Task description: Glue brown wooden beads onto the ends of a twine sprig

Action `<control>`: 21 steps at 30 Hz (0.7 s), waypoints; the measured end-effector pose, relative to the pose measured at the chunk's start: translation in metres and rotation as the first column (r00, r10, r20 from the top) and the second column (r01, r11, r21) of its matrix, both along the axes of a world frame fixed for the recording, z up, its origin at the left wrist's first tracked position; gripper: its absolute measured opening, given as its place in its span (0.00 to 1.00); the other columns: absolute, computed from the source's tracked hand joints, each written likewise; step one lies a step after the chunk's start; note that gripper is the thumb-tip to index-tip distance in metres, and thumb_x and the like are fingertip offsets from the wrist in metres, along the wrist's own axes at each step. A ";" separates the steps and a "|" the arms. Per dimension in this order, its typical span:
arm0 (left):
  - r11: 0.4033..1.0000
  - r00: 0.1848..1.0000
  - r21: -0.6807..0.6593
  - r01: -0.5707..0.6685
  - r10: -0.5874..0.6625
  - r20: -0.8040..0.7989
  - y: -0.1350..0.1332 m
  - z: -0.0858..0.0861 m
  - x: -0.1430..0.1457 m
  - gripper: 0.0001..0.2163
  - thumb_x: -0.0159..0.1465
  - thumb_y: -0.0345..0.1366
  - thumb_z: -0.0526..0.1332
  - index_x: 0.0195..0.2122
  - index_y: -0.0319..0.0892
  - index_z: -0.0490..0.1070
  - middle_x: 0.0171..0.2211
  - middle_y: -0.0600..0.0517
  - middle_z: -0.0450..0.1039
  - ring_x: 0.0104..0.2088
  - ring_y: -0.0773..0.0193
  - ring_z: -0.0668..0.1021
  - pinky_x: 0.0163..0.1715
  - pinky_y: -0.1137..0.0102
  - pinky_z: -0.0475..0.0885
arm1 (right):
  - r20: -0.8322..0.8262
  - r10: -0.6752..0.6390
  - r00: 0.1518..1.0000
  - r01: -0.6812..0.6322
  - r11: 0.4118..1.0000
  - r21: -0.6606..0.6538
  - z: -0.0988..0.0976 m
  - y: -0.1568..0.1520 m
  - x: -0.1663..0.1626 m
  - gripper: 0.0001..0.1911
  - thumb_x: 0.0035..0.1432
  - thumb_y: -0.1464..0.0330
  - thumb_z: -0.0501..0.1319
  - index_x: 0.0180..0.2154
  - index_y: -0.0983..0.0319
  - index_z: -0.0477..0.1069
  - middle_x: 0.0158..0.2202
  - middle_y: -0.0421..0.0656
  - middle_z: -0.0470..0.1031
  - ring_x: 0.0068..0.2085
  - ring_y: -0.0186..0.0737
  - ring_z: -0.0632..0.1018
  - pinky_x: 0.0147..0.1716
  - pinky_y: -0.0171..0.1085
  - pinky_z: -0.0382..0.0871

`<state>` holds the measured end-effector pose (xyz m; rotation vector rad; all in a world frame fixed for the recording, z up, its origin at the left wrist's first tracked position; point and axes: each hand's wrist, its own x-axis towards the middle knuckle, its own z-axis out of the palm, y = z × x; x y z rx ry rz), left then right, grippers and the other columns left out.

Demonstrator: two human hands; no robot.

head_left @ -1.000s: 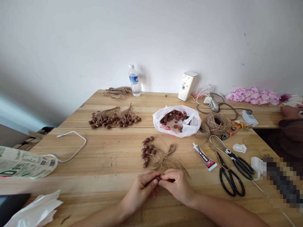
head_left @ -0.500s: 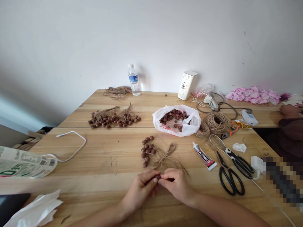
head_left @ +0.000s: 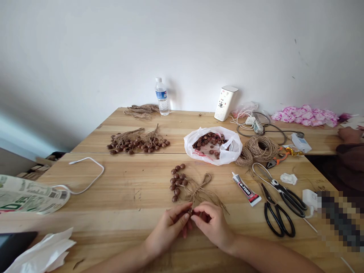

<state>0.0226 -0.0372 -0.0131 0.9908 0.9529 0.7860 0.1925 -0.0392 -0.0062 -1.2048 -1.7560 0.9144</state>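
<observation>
My left hand (head_left: 170, 224) is closed, its thumb and fingers pinching a brown nut (head_left: 190, 213) that shows only in part. From the nut a thin strand of twine (head_left: 193, 200) runs up to a knotted bundle with a braided loop (head_left: 206, 179). My right hand (head_left: 214, 223) meets the left at that nut, thumb and forefinger closed about the strand's end; the exact contact is partly hidden. Left of the loop, several brown nuts (head_left: 176, 182) hang on the same bundle's strands and lie on the table.
A white plastic bag (head_left: 196, 151) of nuts stands beyond my hands. Rightward lie twine rolls (head_left: 261, 148), a glue tube (head_left: 247, 189), black-handled scissors (head_left: 277, 218) and a second pair (head_left: 292, 199). Finished-looking nut bunches (head_left: 136, 143) and a water bottle (head_left: 162, 98) are farther back. Another person's hand (head_left: 351, 134) rests at right.
My right thumb and forefinger have shifted slightly, with a little more space between the curled fingers. The left hand keeps its pinch on the nut. The view has moved a touch.
</observation>
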 end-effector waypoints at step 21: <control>0.995 0.996 0.077 0.060 -0.065 0.068 0.003 0.002 -0.006 0.12 0.57 0.42 0.64 0.39 0.42 0.76 0.40 0.49 0.64 0.24 0.71 0.72 0.19 0.74 0.70 | 0.064 0.042 0.997 -0.042 0.999 -0.007 0.002 -0.001 0.003 0.02 0.54 0.72 0.60 0.33 0.62 0.70 0.30 0.42 0.72 0.25 0.32 0.69 0.24 0.30 0.63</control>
